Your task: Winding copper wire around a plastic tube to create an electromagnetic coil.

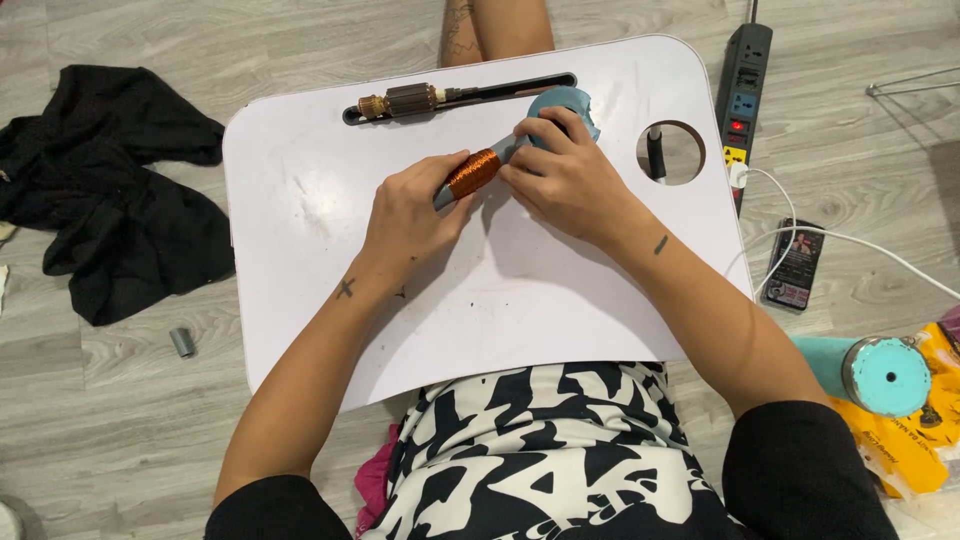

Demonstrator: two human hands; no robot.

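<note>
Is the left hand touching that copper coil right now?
Touching. The head view shows the left hand with its fingers wrapped against the copper coil, no gap between them.

Looks like a home floor used as an improvised repair spot, not a proper workshop. Person sits on grey wood-look laminate flooring (150, 400) with a white lap tray (300, 230) across the legs as the bench. Left of the tray: crumpled black cloth (110, 190). Right of the tray: power strip (742, 90) with a white charger cable running to a phone (796, 265) on the floor. In the tray's top slot: a motor armature (405, 101). Right of the tray's near corner: teal motor housing (872, 375) on yellow plastic bag (915, 445).
</note>
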